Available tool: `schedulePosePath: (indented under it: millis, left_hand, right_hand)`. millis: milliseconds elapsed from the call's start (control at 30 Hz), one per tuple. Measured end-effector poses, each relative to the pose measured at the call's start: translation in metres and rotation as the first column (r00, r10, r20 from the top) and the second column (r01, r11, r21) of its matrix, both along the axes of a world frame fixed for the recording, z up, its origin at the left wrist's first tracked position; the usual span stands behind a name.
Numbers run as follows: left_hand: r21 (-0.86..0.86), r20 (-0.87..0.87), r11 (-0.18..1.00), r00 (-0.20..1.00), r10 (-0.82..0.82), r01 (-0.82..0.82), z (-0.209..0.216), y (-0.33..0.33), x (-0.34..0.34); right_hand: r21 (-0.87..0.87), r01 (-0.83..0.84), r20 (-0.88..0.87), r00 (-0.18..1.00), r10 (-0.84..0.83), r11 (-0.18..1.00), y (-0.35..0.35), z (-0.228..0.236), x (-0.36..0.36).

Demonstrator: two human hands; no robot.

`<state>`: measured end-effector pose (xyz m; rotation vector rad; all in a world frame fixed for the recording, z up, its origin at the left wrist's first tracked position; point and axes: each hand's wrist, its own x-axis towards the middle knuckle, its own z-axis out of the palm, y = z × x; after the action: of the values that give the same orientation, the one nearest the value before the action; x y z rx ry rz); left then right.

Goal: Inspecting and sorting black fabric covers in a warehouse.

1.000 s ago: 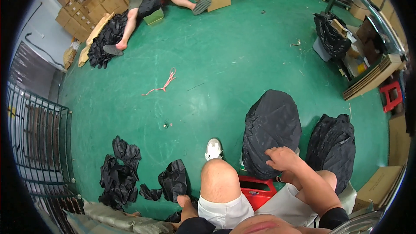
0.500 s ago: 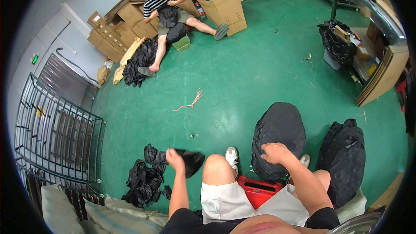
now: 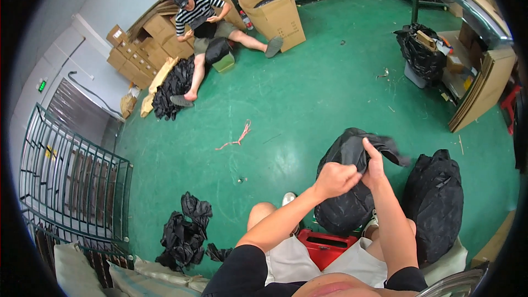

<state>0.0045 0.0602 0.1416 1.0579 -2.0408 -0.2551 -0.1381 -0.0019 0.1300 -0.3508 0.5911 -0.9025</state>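
Observation:
In front of my knees stands a rounded black bundle [image 3: 341, 212] with a dark fabric covering. Over its top, both hands have hold of a thin black fabric piece [image 3: 393, 151], whose loose end flares out to the right and is blurred. My left hand [image 3: 334, 180] is closed like a fist at the piece's near edge. Beside it, my right hand [image 3: 374, 168] grips the same fabric, thumb pointing up. The hands almost touch. Crumpled black fabric pieces [image 3: 184, 236] lie on the floor to the left.
A second black bundle [image 3: 434, 209] stands at my right. Between my legs is a red plastic box [image 3: 324, 250]. Pink string [image 3: 239, 137] lies on the green floor. Farther back, a seated person [image 3: 201, 19] handles dark fabric near a large carton [image 3: 275, 19]. A green metal rack [image 3: 77, 176] stands left.
My left hand has carried the black fabric piece from the left over to the bundle. My right hand has lifted off the bundle and now grips the piece too.

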Motion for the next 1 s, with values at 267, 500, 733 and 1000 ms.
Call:
schedulePosePath:
  millis: [267,500,733,1000]
  left_hand:
    - [0.052,-0.361,0.977,0.908,0.211,-0.206,-0.014,-0.013,-0.001]
    - [0.852,-0.358,0.476,0.421,0.833,-0.217,-0.089,-0.038,0.023]
    - [0.699,-0.441,0.033,0.395,0.806,0.714,-0.011,-0.022,0.014]
    - [0.096,-0.834,0.594,-0.261,0.486,0.799,-0.002,-0.030,0.031]
  right_hand:
    - [-0.296,0.077,-0.548,0.803,-0.235,0.952,-0.007,-0.037,-0.010]
    - [0.015,0.068,-0.190,0.980,-0.064,0.998,0.013,-0.009,-0.010]
    - [-0.022,0.120,-0.303,0.945,-0.121,0.992,0.019,0.016,-0.022]
    - [0.092,0.258,-0.117,0.962,-0.247,0.962,-0.006,-0.026,-0.037]
